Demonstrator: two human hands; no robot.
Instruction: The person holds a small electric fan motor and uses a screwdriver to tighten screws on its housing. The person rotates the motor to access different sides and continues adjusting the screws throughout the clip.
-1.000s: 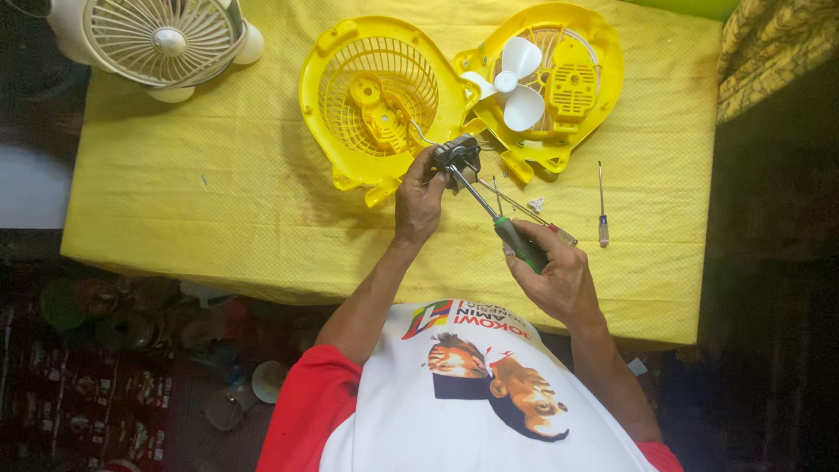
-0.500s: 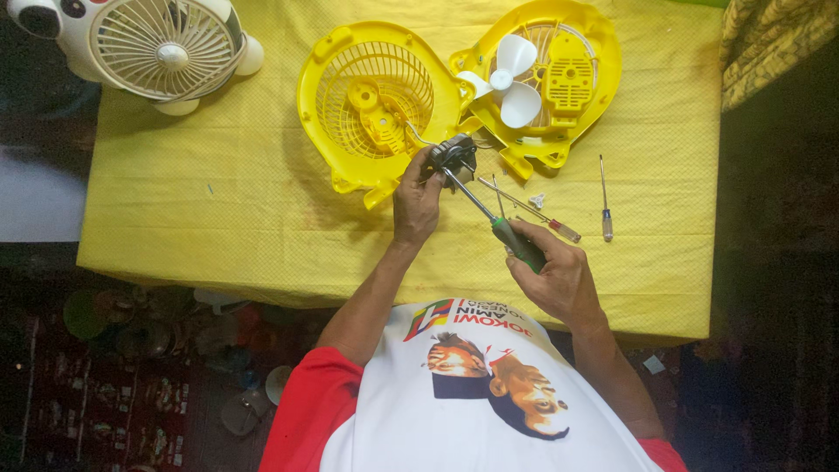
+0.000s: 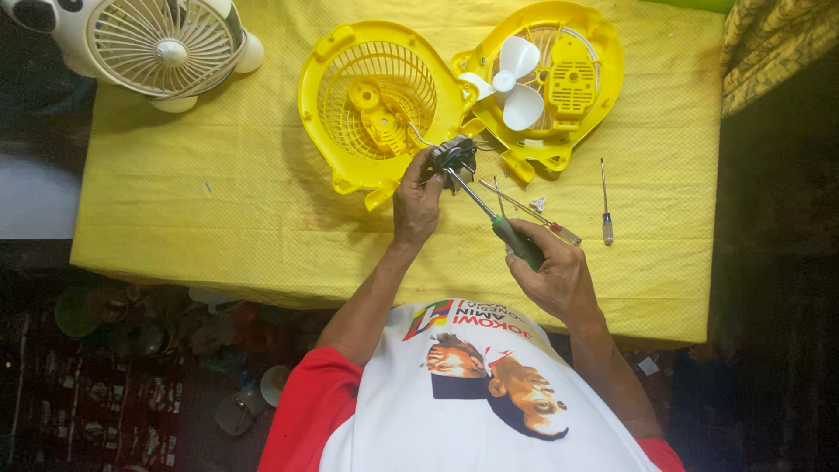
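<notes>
Left hand: your left hand (image 3: 416,203) is closed around the small dark motor (image 3: 454,156), holding it just above the yellow cloth (image 3: 218,218), right beside the near edge of the left fan shell (image 3: 377,100).
Right hand: your right hand (image 3: 551,275) is wrapped tight on the green handle of the screwdriver (image 3: 489,214).
Screwdriver axis: its long axis runs on a diagonal, handle low and right near your chest, tip up and left, meeting the motor.
Motor position: it sits between the two yellow shells, with thin wires trailing toward the left one.
Right shell: the second fan shell (image 3: 559,83) lies open with the white blade (image 3: 511,83) on it.
Loose tools: a red-handled screwdriver (image 3: 533,214) lies just beside your shaft; a slim screwdriver (image 3: 605,201) lies apart, further right.
Open room: bare cloth spreads wide to your left, below the white fan (image 3: 162,48); the table's near edge lies just under your wrists.
</notes>
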